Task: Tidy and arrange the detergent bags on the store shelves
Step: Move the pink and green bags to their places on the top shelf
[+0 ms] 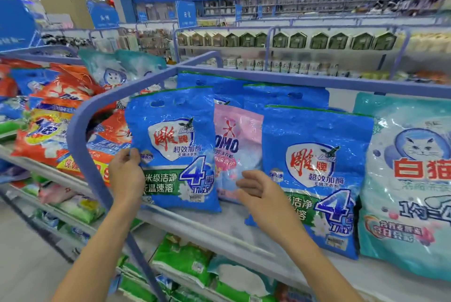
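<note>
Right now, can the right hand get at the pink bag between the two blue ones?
Probably yes. The right hand is open just in front of the pink bag's lower part, with nothing between. The left blue bag and right blue bag overlap its edges.

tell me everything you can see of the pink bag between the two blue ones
The pink bag is a glossy, crinkled plastic pouch, pink above and fading to pale blue below, printed with a red splash and dark blue OMO letters. It stands upright on the top shelf, set between and behind the left blue bag, which covers its left edge, and the right blue bag. The right hand reaches at its lower part; contact cannot be told.
</note>
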{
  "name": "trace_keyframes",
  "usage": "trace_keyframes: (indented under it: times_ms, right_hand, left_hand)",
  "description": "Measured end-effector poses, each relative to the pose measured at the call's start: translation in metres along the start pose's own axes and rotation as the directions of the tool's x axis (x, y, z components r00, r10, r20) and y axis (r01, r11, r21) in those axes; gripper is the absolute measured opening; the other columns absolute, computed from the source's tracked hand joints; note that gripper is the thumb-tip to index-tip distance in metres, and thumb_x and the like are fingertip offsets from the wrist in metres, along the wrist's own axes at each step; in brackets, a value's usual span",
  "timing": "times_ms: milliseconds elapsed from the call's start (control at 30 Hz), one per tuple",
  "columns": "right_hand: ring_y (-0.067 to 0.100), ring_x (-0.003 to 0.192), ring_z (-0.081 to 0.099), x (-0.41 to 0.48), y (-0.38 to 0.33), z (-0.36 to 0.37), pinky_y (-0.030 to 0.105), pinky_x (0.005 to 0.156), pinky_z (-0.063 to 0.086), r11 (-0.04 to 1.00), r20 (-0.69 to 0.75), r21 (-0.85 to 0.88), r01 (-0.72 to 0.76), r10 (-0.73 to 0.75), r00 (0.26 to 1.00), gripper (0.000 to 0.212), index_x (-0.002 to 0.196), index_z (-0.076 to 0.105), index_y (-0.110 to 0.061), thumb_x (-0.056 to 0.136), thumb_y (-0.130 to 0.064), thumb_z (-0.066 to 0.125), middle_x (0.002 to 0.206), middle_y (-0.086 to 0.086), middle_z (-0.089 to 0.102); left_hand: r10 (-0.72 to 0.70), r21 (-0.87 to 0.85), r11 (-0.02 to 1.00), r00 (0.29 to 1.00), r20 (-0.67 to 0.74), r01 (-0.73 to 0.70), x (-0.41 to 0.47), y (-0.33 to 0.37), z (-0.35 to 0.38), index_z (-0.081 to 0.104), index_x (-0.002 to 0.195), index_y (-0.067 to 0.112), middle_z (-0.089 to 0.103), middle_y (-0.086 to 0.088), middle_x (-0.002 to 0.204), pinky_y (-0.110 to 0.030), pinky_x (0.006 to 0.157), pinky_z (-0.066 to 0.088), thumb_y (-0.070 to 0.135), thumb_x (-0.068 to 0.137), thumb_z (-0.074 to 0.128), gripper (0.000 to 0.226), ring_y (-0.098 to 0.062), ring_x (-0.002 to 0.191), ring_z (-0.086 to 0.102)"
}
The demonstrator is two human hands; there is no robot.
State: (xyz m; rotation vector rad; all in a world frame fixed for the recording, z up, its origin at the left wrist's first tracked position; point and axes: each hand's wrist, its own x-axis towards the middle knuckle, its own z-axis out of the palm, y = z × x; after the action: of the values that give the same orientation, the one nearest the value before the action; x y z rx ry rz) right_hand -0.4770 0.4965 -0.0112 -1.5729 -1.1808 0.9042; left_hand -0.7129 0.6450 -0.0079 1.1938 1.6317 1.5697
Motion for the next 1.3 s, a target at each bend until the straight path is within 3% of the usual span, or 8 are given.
trace_keyframes:
  times_ms: [200,367,533,667,767,900,1100,1300]
  right_hand:
    - [0.004,0.103,0.064,0.002,0.005,0.005,0.011,0.071,0.049,0.986,-0.273,-0.166,0.024,-0.069,0.959,0.031,0.118,0.057,-0.026,0.092,-0.017,0.07,0.113,-0.011,0.064]
    - [0.021,0.103,0.064,0.009,-0.001,0.024,0.04,0.085,0.054,0.944,-0.391,-0.321,-0.081,-0.054,0.919,0.041,0.119,0.049,-0.024,0.089,-0.038,0.072,0.116,-0.003,0.063]
    - [0.033,0.1,0.067,0.021,-0.012,0.035,0.047,0.082,0.057,0.944,-0.46,-0.294,-0.152,0.0,0.888,0.063,0.128,0.044,-0.022,0.082,-0.052,0.076,0.124,0.001,0.061]
    - [0.031,0.107,0.064,0.027,-0.015,0.039,0.045,0.085,0.054,0.914,-0.523,-0.337,-0.226,0.018,0.852,0.069,0.123,0.049,-0.022,0.074,-0.061,0.08,0.12,0.0,0.063]
    - [0.027,0.096,0.066,0.036,-0.019,0.035,0.043,0.081,0.054,0.87,-0.529,-0.388,-0.304,0.06,0.847,0.058,0.108,0.061,-0.025,0.07,-0.064,0.08,0.103,-0.003,0.068]
    - [0.014,0.069,0.067,0.039,-0.019,0.032,0.038,0.065,0.053,0.96,-0.526,-0.242,-0.138,-0.01,0.85,0.027,0.088,0.075,-0.027,0.069,-0.04,0.089,0.073,-0.01,0.072]
    - [0.012,0.067,0.053,0.038,-0.025,0.04,0.045,0.064,0.049,0.971,-0.567,0.051,0.232,-0.163,0.807,0.015,0.074,0.076,-0.011,0.072,-0.012,0.091,0.074,0.007,0.06]
    - [0.007,0.065,0.055,0.015,-0.067,0.008,0.022,0.064,0.046,0.918,-0.644,-0.024,0.396,-0.317,0.696,0.019,0.074,0.077,-0.024,0.07,-0.014,0.092,0.074,0.003,0.063]
  left_hand:
    - [-0.044,0.027,0.998,0.993,-0.11,0.048,0.02,-0.001,0.008,0.053,0.088,0.004,0.043,-0.003,0.069,-0.043,0.059,0.02,0.017,0.105,0.04,0.024,-0.019,0.06,0.037]
    - [0.09,-0.009,0.996,0.996,-0.023,-0.09,0.065,-0.007,0.01,0.053,0.086,0.009,0.051,-0.009,0.08,-0.04,0.064,0.028,0.019,0.104,0.041,0.024,-0.023,0.076,0.041]
    - [0.217,0.085,0.972,0.975,0.047,-0.22,0.083,-0.008,0.02,0.052,0.082,0.007,0.057,-0.021,0.087,-0.044,0.07,0.031,0.017,0.102,0.044,0.024,-0.034,0.082,0.05]
    - [0.22,0.137,0.964,0.972,0.083,-0.23,0.065,-0.01,0.014,0.059,0.103,0.007,0.06,-0.009,0.094,-0.036,0.071,0.03,0.014,0.105,0.043,0.017,-0.029,0.088,0.051]
    - [0.243,0.154,0.95,0.952,0.185,-0.272,0.052,-0.01,0.016,0.047,0.143,0.005,0.059,-0.013,0.13,-0.039,0.094,0.039,0.014,0.105,0.046,0.039,-0.032,0.118,0.053]
    - [0.374,0.16,0.891,0.887,0.271,-0.424,0.015,-0.002,0.021,0.047,0.144,0.006,0.045,-0.016,0.148,-0.044,0.117,0.03,0.025,0.102,0.055,0.047,-0.032,0.141,0.037]
    - [0.572,-0.123,0.786,0.638,0.516,-0.606,-0.048,0.001,0.035,0.064,0.129,0.012,0.062,0.001,0.13,-0.033,0.11,0.04,0.031,0.095,0.063,0.039,-0.015,0.127,0.054]
    - [0.447,-0.189,0.889,0.701,0.556,-0.418,-0.05,0.006,0.03,0.065,0.12,0.025,0.065,0.011,0.12,-0.035,0.101,0.048,0.06,0.092,0.048,0.048,-0.009,0.115,0.059]
